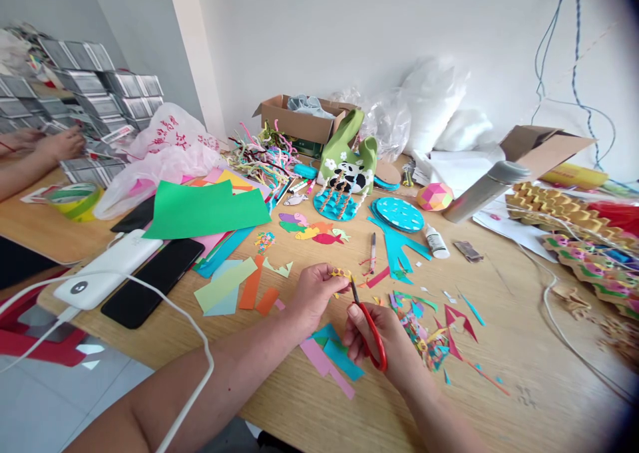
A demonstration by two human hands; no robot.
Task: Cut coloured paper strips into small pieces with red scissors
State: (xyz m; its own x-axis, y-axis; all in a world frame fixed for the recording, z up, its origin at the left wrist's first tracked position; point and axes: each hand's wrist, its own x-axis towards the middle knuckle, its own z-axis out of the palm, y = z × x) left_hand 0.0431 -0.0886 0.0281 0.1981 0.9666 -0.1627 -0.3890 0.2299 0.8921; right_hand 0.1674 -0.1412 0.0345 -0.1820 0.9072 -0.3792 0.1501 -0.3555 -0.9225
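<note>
My left hand (315, 293) pinches a small yellow strip of paper (341, 273) whose edge looks scalloped. In my right hand (375, 336) is a pair of scissors with red handles (380, 346), its dark blades pointing up at the strip. Whether the blades are parted I cannot tell. Below my hands lie blue paper pieces (344, 360) and a pink strip (327, 370). Right of the scissors is a heap of colourful paper scraps (426, 336). Several cut paper fish (314, 231) lie beyond my left hand, and a pen (373, 252) lies beyond the blades.
Green paper (204, 210), a black phone (152, 283) and a white power bank (110, 267) with a cable are at left. Blue discs (399, 213), a glue bottle (436, 241) and a leaning grey flask (484, 190) stand right. Another person's hands (62, 144) show at far left.
</note>
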